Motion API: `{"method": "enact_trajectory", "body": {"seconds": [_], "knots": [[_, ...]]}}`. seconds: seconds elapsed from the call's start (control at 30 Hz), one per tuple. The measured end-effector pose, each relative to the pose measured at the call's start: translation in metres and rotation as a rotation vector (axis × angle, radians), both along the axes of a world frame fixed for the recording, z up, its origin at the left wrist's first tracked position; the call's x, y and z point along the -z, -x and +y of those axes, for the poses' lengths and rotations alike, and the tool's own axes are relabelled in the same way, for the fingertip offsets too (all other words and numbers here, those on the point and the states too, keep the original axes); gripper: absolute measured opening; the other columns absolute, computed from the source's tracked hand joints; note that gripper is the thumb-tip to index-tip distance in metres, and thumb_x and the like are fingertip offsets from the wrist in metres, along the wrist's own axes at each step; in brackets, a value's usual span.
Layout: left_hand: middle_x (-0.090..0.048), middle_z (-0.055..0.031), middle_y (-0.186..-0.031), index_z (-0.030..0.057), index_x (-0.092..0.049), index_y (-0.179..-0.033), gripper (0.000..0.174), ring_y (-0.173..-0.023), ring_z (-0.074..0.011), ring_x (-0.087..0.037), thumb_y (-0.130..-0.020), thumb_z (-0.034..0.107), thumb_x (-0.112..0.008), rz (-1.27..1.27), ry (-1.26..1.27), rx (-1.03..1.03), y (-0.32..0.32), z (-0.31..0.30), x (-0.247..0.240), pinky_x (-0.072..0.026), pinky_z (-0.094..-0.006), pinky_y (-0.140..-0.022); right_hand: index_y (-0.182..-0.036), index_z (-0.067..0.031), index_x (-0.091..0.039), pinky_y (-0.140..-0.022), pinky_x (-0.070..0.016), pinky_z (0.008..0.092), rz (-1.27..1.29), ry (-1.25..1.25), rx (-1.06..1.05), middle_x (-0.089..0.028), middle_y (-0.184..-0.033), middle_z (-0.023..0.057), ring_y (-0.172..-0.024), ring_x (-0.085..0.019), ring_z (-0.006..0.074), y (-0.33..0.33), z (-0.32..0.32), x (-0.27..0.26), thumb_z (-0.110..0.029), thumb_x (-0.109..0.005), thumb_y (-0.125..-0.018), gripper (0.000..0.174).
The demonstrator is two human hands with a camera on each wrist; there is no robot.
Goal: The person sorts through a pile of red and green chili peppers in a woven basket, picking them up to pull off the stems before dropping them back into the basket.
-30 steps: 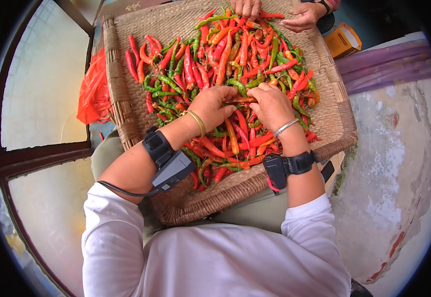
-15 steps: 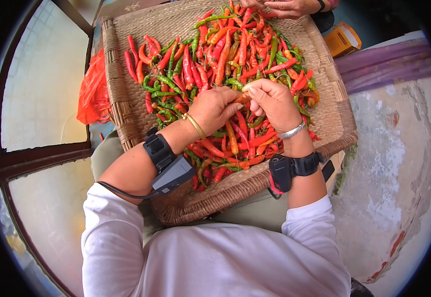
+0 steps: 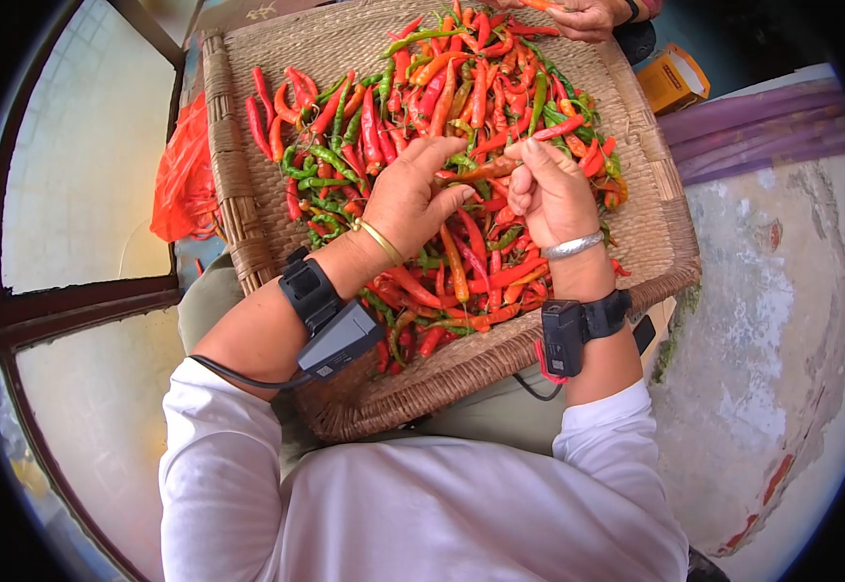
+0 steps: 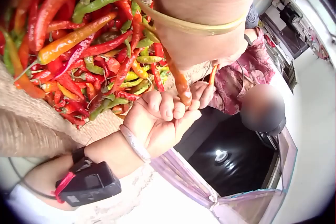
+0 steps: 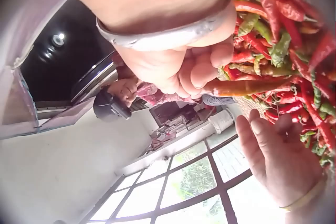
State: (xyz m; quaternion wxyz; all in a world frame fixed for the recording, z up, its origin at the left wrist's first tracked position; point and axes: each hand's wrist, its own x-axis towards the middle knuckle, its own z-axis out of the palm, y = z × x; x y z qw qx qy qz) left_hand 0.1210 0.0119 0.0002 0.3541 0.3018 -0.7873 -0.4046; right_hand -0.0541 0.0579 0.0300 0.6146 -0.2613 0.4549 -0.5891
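Observation:
An orange-brown chili pepper (image 3: 486,172) spans the gap between the two hands, above the pile of chilies. My right hand (image 3: 556,199), with a silver bangle, pinches one end of this chili (image 5: 252,86) between thumb and curled fingers. My left hand (image 3: 408,199), with a yellow bangle, has its fingers extended and thumb apart near the chili's other end. The right wrist view shows this left hand (image 5: 283,155) below the chili, gripping nothing. Red, orange and green chilies (image 3: 461,257) lie heaped beneath both hands.
The chilies lie on a woven tray (image 3: 248,209) with a thick rim, over the lap. Across it, another person's hand (image 3: 587,19) holds an orange chili. A red plastic bag (image 3: 185,175) hangs at the left; a yellow box (image 3: 673,80) sits at the far right.
My right hand has drawn back to the right, with the chili's end in its pinch. The left hand's fingers have straightened off the chili. The other person's hands have lifted a chili.

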Motion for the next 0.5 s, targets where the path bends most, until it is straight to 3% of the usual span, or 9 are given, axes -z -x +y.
{"method": "enact_trajectory", "body": {"seconds": [0.07,0.1,0.2,0.3,0.37,0.4,0.43,0.47,0.5], "knots": [[-0.055,-0.0057,-0.096,0.0032,-0.049,-0.113,0.034,-0.067,-0.0095,-0.053,-0.081,0.01,-0.058,0.064,-0.124,-0.176,-0.002,-0.002,-0.01,-0.0455,-0.0237,-0.06,-0.087,-0.0007,-0.058,-0.043,-0.0359,0.0198,0.076,0.131,0.133,-0.05,-0.055,0.0005,-0.046,-0.044,0.008,0.01,-0.007,-0.013,-0.024,-0.05,-0.088,0.025],[-0.055,-0.0057,-0.096,0.0032,-0.049,-0.113,0.034,-0.067,-0.0095,-0.053,-0.081,0.01,-0.058,0.064,-0.125,-0.176,-0.002,-0.005,-0.003,-0.0455,-0.0237,-0.06,-0.095,-0.0007,-0.056,-0.046,-0.0384,0.0193,-0.051,0.31,0.06,-0.054,-0.062,0.0024,-0.052,-0.049,0.0087,0.023,-0.01,-0.01,-0.023,-0.047,-0.089,0.025],[-0.055,-0.0016,-0.092,0.0021,-0.05,-0.111,0.031,-0.069,-0.0037,-0.05,-0.082,0.01,-0.058,0.108,-0.375,-0.15,-0.003,-0.013,0.013,-0.0443,-0.0197,-0.059,-0.108,0.0,-0.05,-0.05,-0.0431,0.0222,-0.072,0.313,0.261,-0.059,-0.072,0.0055,-0.062,-0.055,0.0119,0.022,-0.018,-0.017,-0.022,-0.049,-0.089,0.029],[-0.056,-0.0007,-0.086,0.0016,-0.052,-0.108,0.028,-0.066,-0.0041,-0.05,-0.082,0.01,-0.057,-0.007,-0.26,-0.088,-0.002,-0.007,0.012,-0.0438,-0.0196,-0.058,-0.12,-0.001,-0.042,-0.06,-0.0478,0.0306,0.63,0.078,0.235,-0.061,-0.085,0.0103,-0.07,-0.059,0.02,0.016,-0.02,-0.009,-0.02,-0.059,-0.081,0.046],[-0.057,-0.0006,-0.078,0.0017,-0.056,-0.101,0.021,-0.063,-0.0046,-0.05,-0.081,0.008,-0.058,-0.021,-0.237,-0.066,-0.003,-0.003,0.005,-0.0434,-0.0201,-0.057,-0.119,-0.0079,-0.045,-0.064,-0.0475,0.035,1.401,0.014,-0.08,-0.061,-0.086,0.0126,-0.073,-0.059,0.0257,0.014,-0.013,-0.002,-0.02,-0.062,-0.076,0.047],[-0.057,-0.0017,-0.075,0.0022,-0.057,-0.099,0.019,-0.062,-0.0056,-0.05,-0.08,0.008,-0.058,-0.086,-0.208,-0.004,-0.003,-0.001,0.002,-0.0436,-0.0209,-0.057,-0.108,-0.0113,-0.053,-0.068,-0.0465,0.0394,1.758,0.07,-0.203,-0.061,-0.084,0.0135,-0.078,-0.059,0.0297,0.007,-0.008,-0.004,-0.022,-0.063,-0.073,0.037],[-0.057,-0.0028,-0.072,0.0026,-0.059,-0.096,0.018,-0.06,-0.0066,-0.051,-0.079,0.008,-0.059,-0.151,-0.178,0.059,-0.002,0.0,0.001,-0.0438,-0.0218,-0.057,-0.108,-0.0113,-0.053,-0.068,-0.0465,0.0394,1.759,0.068,-0.206,-0.061,-0.084,0.0135,-0.078,-0.059,0.0297,0.007,-0.006,-0.002,-0.022,-0.063,-0.073,0.037],[-0.058,-0.0068,-0.072,0.0028,-0.06,-0.089,0.013,-0.062,-0.0133,-0.056,-0.076,0.007,-0.061,-0.137,-0.125,0.071,-0.001,0.001,0.003,-0.0456,-0.0257,-0.058,-0.1,-0.0092,-0.056,-0.069,-0.0465,0.0399,1.821,-0.053,-0.364,-0.061,-0.083,0.0136,-0.079,-0.059,0.03,0.008,-0.004,0.002,-0.024,-0.063,-0.073,0.031],[-0.058,-0.0068,-0.072,0.0028,-0.06,-0.089,0.013,-0.062,-0.0133,-0.056,-0.076,0.007,-0.061,-0.137,-0.125,0.07,-0.001,0.002,0.006,-0.0456,-0.0257,-0.058,-0.092,-0.0072,-0.059,-0.069,-0.0465,0.0405,1.874,-0.176,-0.525,-0.061,-0.082,0.0137,-0.081,-0.059,0.0302,0.007,-0.003,0.003,-0.026,-0.062,-0.073,0.027]]}}
